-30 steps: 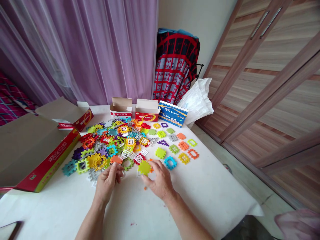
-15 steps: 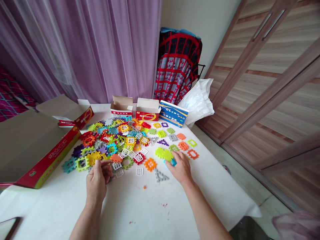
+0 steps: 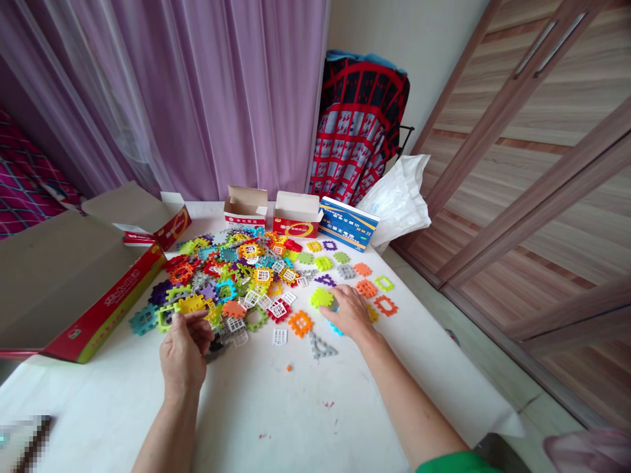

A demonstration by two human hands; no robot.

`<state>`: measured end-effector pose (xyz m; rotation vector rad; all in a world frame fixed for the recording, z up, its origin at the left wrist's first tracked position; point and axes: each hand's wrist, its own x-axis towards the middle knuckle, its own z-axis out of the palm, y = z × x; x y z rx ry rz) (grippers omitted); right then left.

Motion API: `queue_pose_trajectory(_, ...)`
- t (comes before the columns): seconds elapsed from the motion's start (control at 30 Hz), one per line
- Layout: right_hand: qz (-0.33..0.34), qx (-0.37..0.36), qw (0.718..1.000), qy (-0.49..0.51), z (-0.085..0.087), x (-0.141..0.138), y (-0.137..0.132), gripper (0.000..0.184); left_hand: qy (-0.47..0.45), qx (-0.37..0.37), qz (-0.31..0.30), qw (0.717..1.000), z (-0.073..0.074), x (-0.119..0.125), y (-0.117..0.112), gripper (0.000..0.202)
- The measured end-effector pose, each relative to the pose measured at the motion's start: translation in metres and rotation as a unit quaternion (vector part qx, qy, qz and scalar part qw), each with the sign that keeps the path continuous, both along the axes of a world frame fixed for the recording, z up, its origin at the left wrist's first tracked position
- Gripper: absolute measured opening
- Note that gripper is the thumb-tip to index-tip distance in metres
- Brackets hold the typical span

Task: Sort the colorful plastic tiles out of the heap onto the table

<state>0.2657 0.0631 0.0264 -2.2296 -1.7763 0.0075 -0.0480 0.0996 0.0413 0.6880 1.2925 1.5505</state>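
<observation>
Blocks (image 3: 236,282) of coloured plastic pile between the curled left hand (image 3: 183,348), its hold unclear, and the open right hand (image 3: 351,312) beside a green piece (image 3: 321,297); cardboard boxes (image 3: 296,215) stand behind.

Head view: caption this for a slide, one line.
Left hand and right hand at plastic tiles on a table.

Right hand (image 3: 351,312) out over the desk, fingers (image 3: 339,303) right on a blue plastic tile (image 3: 336,328), a lime-green notched plastic tile (image 3: 321,297) just left of them, a grey triangular plastic frame (image 3: 320,345) just below! Left hand (image 3: 183,351) curled, fingers (image 3: 197,325) at the edge of a multicoloured plastic tile heap (image 3: 231,279), a yellow plastic tile (image 3: 191,303) touching them!
</observation>
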Motion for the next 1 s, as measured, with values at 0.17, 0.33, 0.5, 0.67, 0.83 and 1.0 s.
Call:
queue_pose_trajectory(0.17, 0.0, -0.011, 1.0, -0.007, -0.001, 0.0, 0.002, 0.04, -0.007, -0.003, 0.002, 1.0, -0.001, 0.0, 0.001, 0.047)
queue_pose_trajectory(0.33, 0.006, -0.017, 1.0, -0.003, 0.0, -0.001, 0.002, 0.042, -0.006, 0.004, 0.006, 1.0, -0.002, 0.0, 0.002, 0.045)
queue_pose_trajectory(0.5, 0.006, -0.019, 1.0, -0.006, 0.003, -0.003, 0.001, 0.042, -0.001, 0.018, 0.006, 1.0, -0.005, -0.002, 0.002, 0.044)
queue_pose_trajectory(0.67, 0.005, 0.005, 1.0, -0.011, 0.007, -0.005, 0.0, 0.045, -0.001, 0.022, 0.015, 1.0, -0.006, -0.003, 0.003, 0.046)
queue_pose_trajectory(0.83, 0.056, 0.024, 0.998, 0.014, 0.015, -0.024, 0.007, 0.023, -0.008, 0.037, 0.04, 0.998, -0.004, -0.005, 0.004, 0.046)
queue_pose_trajectory(1.0, 0.141, -0.019, 0.989, 0.031, 0.017, -0.068, 0.019, 0.02, 0.003, 0.043, 0.057, 0.997, -0.005, -0.007, 0.005, 0.047)
